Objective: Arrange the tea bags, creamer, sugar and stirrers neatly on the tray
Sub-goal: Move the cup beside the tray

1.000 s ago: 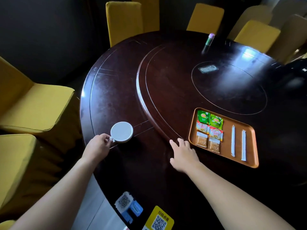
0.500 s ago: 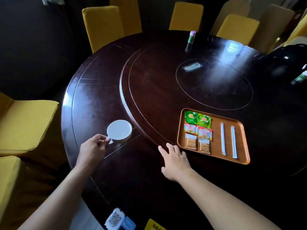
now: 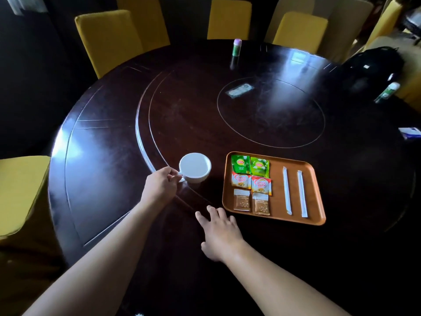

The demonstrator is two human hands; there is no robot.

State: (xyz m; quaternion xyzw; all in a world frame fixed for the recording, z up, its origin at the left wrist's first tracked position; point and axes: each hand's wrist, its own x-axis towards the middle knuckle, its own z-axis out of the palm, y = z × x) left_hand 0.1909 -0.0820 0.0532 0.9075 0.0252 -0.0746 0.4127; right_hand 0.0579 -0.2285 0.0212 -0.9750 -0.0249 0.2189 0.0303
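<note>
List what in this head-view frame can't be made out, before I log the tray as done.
- White cup: handle hidden inside the left hand grip; contents unreadable, interior looks uniformly pale.
- Brown sugar packets: print too small.
- Stirrers: inside white wrappers, sticks unseen.
- Flat item at table centre: blurred by glare.
- Object at right edge: cut off by frame.

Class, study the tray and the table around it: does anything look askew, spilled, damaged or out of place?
Nothing spilled or damaged. On the tray the sachets sit in tidy pairs, though the right creamer sachet sits slightly lower than its partner. The two stirrers lie parallel. The only item off the tray is the white cup, held by its handle in the left hand.
</note>
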